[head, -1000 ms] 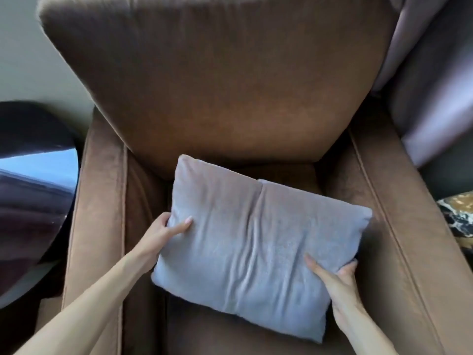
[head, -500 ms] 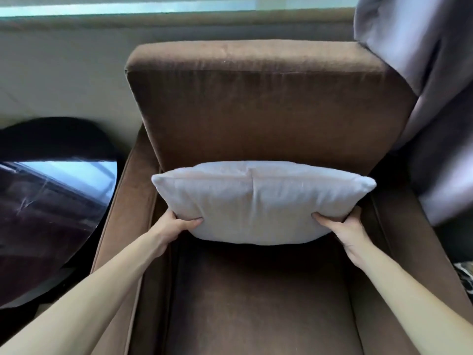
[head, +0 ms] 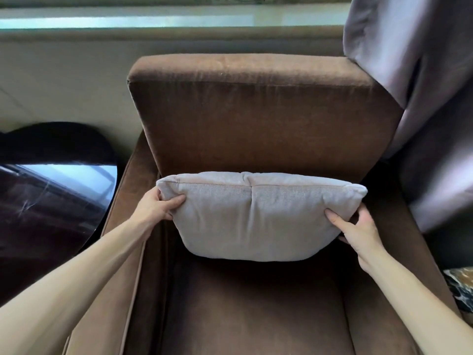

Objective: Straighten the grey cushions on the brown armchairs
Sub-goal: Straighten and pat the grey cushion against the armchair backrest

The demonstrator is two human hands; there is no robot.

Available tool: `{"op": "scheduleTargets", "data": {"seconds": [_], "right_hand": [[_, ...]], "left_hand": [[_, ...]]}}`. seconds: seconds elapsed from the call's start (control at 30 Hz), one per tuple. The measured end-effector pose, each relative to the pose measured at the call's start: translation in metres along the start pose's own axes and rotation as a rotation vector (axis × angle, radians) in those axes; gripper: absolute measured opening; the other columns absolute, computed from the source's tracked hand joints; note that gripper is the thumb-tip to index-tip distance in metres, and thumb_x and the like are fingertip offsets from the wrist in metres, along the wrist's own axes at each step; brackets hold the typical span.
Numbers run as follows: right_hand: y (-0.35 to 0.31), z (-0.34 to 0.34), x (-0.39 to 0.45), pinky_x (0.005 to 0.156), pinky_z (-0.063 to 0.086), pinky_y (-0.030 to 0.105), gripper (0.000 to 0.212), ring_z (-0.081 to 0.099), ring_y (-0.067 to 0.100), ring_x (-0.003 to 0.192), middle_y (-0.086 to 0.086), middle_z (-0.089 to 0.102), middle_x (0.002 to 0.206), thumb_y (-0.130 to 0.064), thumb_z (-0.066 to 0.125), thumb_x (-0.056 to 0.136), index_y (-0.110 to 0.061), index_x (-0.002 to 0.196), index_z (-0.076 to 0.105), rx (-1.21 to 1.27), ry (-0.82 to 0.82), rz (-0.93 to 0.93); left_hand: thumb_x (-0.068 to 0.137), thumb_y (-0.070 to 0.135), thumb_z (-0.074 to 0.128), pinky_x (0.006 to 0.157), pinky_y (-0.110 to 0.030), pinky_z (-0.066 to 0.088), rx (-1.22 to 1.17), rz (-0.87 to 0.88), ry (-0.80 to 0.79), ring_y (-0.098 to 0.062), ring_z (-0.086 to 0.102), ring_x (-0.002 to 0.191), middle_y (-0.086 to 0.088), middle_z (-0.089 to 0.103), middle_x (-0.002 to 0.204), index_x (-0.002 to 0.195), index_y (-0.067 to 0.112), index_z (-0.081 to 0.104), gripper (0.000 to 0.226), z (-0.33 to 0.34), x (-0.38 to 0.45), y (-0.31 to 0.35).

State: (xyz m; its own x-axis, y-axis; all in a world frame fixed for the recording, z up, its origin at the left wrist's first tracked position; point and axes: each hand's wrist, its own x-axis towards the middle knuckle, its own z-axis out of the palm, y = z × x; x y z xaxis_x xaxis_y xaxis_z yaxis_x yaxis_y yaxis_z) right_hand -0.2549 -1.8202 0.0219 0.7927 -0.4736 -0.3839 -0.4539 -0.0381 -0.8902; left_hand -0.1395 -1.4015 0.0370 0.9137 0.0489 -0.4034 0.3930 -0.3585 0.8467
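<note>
A grey cushion (head: 256, 216) stands upright against the backrest of a brown armchair (head: 256, 119), its top seam level and its lower edge above the seat. My left hand (head: 160, 207) grips the cushion's upper left corner, thumb on the front. My right hand (head: 358, 229) holds its right side lower down, fingers partly behind it.
A dark glossy round table (head: 51, 201) stands left of the armchair. A grey-purple curtain (head: 422, 98) hangs at the right, touching the backrest corner. A window ledge (head: 153, 21) runs behind. A patterned object (head: 460, 285) lies at the right edge.
The cushion went from lying flat and skewed on the seat to standing upright against the backrest. My left hand shifted up to its top corner; my view pulled back.
</note>
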Motion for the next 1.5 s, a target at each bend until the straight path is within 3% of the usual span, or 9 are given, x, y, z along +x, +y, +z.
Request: {"op": "scheduleTargets", "data": {"seconds": [0.2, 0.37, 0.53, 0.83, 0.93, 1.07, 1.17, 1.37, 1.5], "right_hand": [[-0.008, -0.004, 0.019, 0.093, 0.052, 0.038, 0.073, 0.066, 0.02, 0.11, 0.003, 0.07, 0.119, -0.026, 0.091, 0.068, -0.018, 0.132, 0.055, -0.14, -0.007, 0.042], [-0.035, -0.01, 0.04, 0.091, 0.055, 0.048, 0.048, 0.063, 0.024, 0.108, -0.001, 0.066, 0.119, -0.033, 0.076, 0.085, -0.029, 0.13, 0.058, -0.282, 0.089, -0.089], [-0.058, -0.023, 0.052, 0.078, 0.039, 0.029, 0.013, 0.06, 0.03, 0.093, 0.012, 0.069, 0.086, -0.022, 0.071, 0.089, -0.013, 0.096, 0.077, -0.577, 0.148, -0.16], [-0.072, -0.026, 0.057, 0.081, 0.047, 0.037, 0.01, 0.054, 0.028, 0.092, 0.012, 0.071, 0.101, -0.028, 0.066, 0.091, -0.03, 0.081, 0.067, -0.739, 0.144, -0.097], [-0.081, -0.016, 0.051, 0.096, 0.046, 0.045, 0.022, 0.054, 0.031, 0.115, 0.008, 0.066, 0.119, -0.014, 0.056, 0.088, -0.03, 0.1, 0.065, -0.955, 0.046, -0.11], [-0.1, 0.048, 0.024, 0.097, 0.042, 0.051, 0.047, 0.049, 0.031, 0.122, 0.001, 0.06, 0.124, -0.004, 0.051, 0.077, -0.026, 0.116, 0.064, -0.994, 0.046, -0.441], [-0.107, 0.134, 0.005, 0.094, 0.049, 0.049, 0.036, 0.06, 0.024, 0.111, -0.005, 0.067, 0.112, -0.031, 0.048, 0.08, -0.026, 0.109, 0.068, -0.867, -0.198, -0.707], [-0.112, 0.289, -0.01, 0.1, 0.046, 0.044, 0.064, 0.054, 0.018, 0.12, -0.005, 0.063, 0.128, -0.064, 0.047, 0.085, -0.023, 0.132, 0.057, -0.948, -0.575, -0.892], [-0.097, 0.329, -0.008, 0.084, 0.041, 0.041, 0.026, 0.058, 0.02, 0.102, -0.008, 0.061, 0.097, -0.049, 0.05, 0.095, -0.025, 0.094, 0.059, -1.068, -0.548, -0.98]], "left_hand": [[0.083, 0.022, 0.08, 0.072, -0.025, 0.046, 0.229, 0.087, 0.148, -0.017, 0.063, 0.1, 0.001, 0.067, 0.11, 0.122, 0.017, 0.062, 0.043, 0.01, 0.005, 0.001], [0.085, 0.019, 0.077, 0.059, -0.016, 0.045, 0.385, 0.181, 0.224, -0.002, 0.061, 0.052, 0.0, 0.073, 0.073, 0.083, 0.021, 0.073, 0.004, -0.001, 0.013, 0.029], [0.088, 0.01, 0.072, 0.052, -0.004, 0.046, 0.251, 0.101, 0.329, 0.002, 0.06, 0.039, -0.015, 0.072, 0.066, 0.083, 0.005, 0.073, 0.007, -0.004, 0.024, 0.035], [0.086, 0.018, 0.075, 0.053, -0.009, 0.047, 0.182, 0.119, 0.305, -0.002, 0.056, 0.04, -0.009, 0.071, 0.061, 0.078, 0.014, 0.074, 0.009, -0.009, 0.029, 0.026], [0.092, 0.035, 0.068, 0.049, -0.014, 0.047, 0.139, 0.164, 0.307, -0.003, 0.055, 0.04, -0.003, 0.069, 0.065, 0.084, 0.023, 0.072, 0.015, -0.012, 0.029, 0.015], [0.101, 0.055, 0.042, 0.044, -0.026, 0.037, -0.187, 0.05, 0.321, -0.015, 0.046, 0.042, -0.007, 0.058, 0.056, 0.097, 0.023, 0.07, 0.043, -0.002, 0.02, -0.033], [0.104, 0.055, 0.03, 0.035, -0.019, 0.031, -0.33, -0.118, 0.27, -0.015, 0.042, 0.037, -0.014, 0.056, 0.055, 0.112, 0.02, 0.068, 0.052, 0.021, 0.014, -0.092], [0.1, 0.064, 0.023, 0.034, -0.02, 0.027, -0.44, -0.429, 0.081, -0.013, 0.044, 0.036, -0.008, 0.049, 0.046, 0.118, 0.029, 0.064, 0.057, 0.054, 0.046, -0.168], [0.098, 0.067, 0.02, 0.039, -0.023, 0.03, -0.456, -0.435, 0.008, -0.012, 0.045, 0.038, -0.006, 0.049, 0.047, 0.112, 0.034, 0.064, 0.056, 0.07, 0.059, -0.196]]}}
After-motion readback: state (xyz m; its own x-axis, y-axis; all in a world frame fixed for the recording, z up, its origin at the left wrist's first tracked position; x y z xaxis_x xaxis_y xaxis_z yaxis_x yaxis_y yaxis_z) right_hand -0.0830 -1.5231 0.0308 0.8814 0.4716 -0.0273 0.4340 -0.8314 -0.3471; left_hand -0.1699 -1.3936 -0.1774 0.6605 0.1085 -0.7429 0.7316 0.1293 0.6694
